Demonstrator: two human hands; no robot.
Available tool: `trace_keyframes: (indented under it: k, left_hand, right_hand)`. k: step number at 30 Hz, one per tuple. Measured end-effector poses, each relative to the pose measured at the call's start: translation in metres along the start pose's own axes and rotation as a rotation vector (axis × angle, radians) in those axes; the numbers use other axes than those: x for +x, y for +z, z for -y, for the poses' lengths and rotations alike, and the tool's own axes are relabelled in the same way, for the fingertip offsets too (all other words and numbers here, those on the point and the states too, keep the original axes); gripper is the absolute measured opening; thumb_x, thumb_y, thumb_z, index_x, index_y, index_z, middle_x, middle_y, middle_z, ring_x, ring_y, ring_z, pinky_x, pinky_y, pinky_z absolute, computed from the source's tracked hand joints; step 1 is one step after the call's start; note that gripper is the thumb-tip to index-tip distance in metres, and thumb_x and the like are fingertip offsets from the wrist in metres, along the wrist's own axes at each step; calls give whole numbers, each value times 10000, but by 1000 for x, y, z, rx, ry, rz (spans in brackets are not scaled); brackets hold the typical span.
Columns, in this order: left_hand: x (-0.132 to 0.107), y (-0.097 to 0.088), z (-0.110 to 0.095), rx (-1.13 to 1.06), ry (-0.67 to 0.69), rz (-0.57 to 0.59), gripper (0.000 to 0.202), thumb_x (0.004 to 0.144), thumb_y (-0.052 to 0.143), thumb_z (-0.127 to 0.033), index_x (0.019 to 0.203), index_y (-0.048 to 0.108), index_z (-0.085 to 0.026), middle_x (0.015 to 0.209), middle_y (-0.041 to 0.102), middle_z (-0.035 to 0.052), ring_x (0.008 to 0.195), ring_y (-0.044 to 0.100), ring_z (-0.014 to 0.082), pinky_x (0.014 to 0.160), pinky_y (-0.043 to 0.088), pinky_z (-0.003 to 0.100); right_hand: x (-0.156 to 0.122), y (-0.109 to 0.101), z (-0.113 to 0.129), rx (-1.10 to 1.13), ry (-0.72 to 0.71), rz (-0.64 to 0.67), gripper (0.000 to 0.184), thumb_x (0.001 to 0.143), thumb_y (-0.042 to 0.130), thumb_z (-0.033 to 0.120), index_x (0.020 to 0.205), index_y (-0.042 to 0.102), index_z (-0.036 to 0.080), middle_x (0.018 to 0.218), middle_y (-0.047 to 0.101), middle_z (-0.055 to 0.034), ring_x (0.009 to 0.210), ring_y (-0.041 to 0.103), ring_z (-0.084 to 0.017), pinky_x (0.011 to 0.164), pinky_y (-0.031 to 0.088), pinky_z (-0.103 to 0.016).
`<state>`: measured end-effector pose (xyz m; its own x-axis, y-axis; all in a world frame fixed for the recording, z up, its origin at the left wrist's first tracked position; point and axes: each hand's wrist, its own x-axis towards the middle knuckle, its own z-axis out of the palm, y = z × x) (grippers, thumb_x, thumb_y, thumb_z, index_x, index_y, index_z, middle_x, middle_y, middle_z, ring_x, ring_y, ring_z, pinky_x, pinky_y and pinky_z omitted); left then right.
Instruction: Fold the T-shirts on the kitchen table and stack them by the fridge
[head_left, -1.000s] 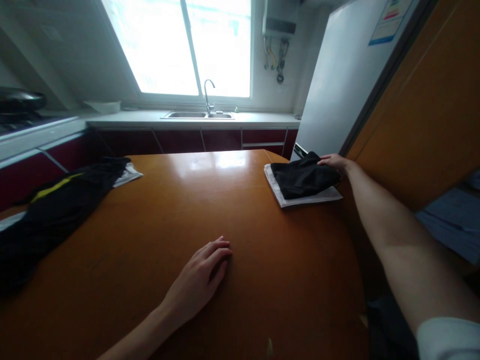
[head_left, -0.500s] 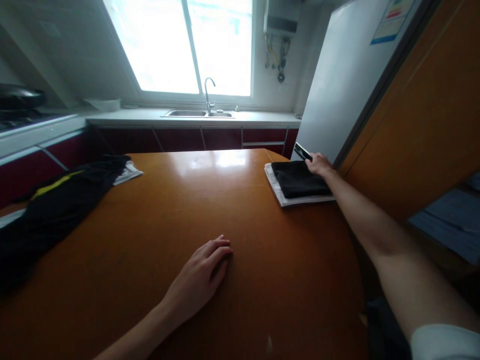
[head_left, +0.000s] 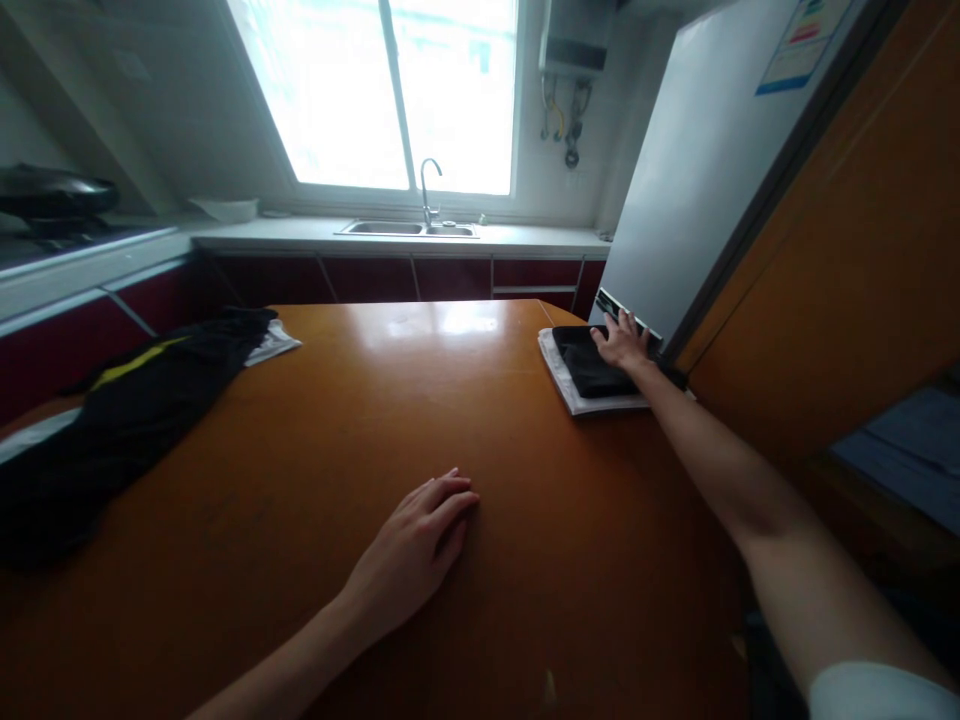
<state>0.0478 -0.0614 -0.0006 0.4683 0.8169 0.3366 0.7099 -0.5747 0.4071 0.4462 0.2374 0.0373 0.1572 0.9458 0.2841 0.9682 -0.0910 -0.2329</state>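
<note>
and here's the folded black cloth (head_left: pixel 589 368), sitting at the far right end of the wooden surface (head_left: pixel 405 400), on top of a folded white cloth (head_left: pixel 562 388) whose edges peek out on the left and along the front. the right hand (head_left: pixel 624 340) is laid over the black cloth, fingers fanned wide, released rather than gripping, and that hand and its forearm cover part of the stack. over to the left hand (head_left: pixel 420 545), loosely curled and relaxed, released too, resting near the middle of the surface, well apart from the cloths.

now for labels: up on the pale refrigerator (head_left: pixel 675 180), just beyond the stack, there's a sticker (head_left: pixel 799 50) with coloured bars and a blue lower band, its print too small to read. brown wood panel (head_left: pixel 832 220) close by on the right, hemming in that end. far left, a dark garment (head_left: pixel 150 410) with a yellow stripe lies spread out, a bit of white fabric (head_left: pixel 271 345) showing at its tip. and at the back, a sink (head_left: pixel 386 229) and faucet (head_left: pixel 426 190) under the bright window (head_left: pixel 457 100).
</note>
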Motion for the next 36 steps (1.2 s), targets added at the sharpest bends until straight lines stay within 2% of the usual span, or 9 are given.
trace_keyframes:
  k: [4,8,13,16,19,23,28,32,36]
  left_hand:
    - [1,0,-1,10,7,1,311,1000,486,-255,1255,660,-288,1356,623,55,1345,538,263,1124,470,469]
    - [2,-1,-2,4,25,-17,309,991,492,-239,1239,672,-279,1333,634,67,1322,556,268,1115,478,474]
    - [2,-2,-3,-8,53,-33,308,990,481,-213,1224,675,-266,1293,647,75,1302,569,256,1099,488,470]
    - [2,-1,-4,-6,58,-36,305,980,487,-196,1208,678,-263,1284,648,71,1297,567,257,1100,483,471]
    - [2,-2,-6,-5,64,-45,306,973,489,-185,1201,679,-260,1271,649,70,1264,583,256,1092,484,457]
    - [2,-3,-8,-16,76,-50,290,968,499,-186,1181,683,-254,1229,659,70,1214,607,243,1075,489,421]
    - [0,-2,-8,-14,89,-41,283,940,528,-159,1161,690,-229,1201,664,79,1144,631,231,1050,495,386]
    - [0,2,-7,-46,84,-49,271,928,519,-120,1105,709,-196,1202,674,87,1139,637,214,1055,490,335]
    - [5,-3,4,-20,-6,-107,266,912,521,-97,1065,723,-177,1186,695,81,1093,665,194,1034,512,300]
  right_hand:
    - [-24,9,27,38,-129,182,761,979,266,682,1598,304,240,1697,122,-118,1557,62,-317,1200,100,-639]
    - [-34,9,36,38,-141,299,765,979,276,688,1599,302,239,1696,121,-124,1559,62,-304,1208,85,-621]
    - [-36,-11,28,78,-103,129,699,1005,263,628,1567,372,226,1674,217,-134,1547,140,-302,1201,117,-633]
    - [-43,-17,9,90,39,-16,642,1020,276,552,1523,447,192,1641,298,-160,1527,207,-323,1196,160,-620]
    - [-55,-21,-17,118,135,-55,617,1010,337,479,1472,506,107,1582,386,-216,1489,300,-341,1192,237,-545]
    - [-73,-31,-24,161,82,-127,599,1007,311,366,1462,495,24,1555,426,-223,1480,338,-280,1205,263,-412]
    - [-107,-30,45,269,-186,-281,590,1009,279,372,1464,505,71,1564,441,-157,1487,332,-231,1223,245,-380]
    - [-150,-8,125,335,-390,-112,560,1004,324,377,1473,512,134,1589,416,-109,1501,307,-212,1230,242,-370]
    - [-187,20,185,387,-434,30,538,1002,369,366,1452,538,125,1588,412,-132,1491,333,-236,1221,266,-375]
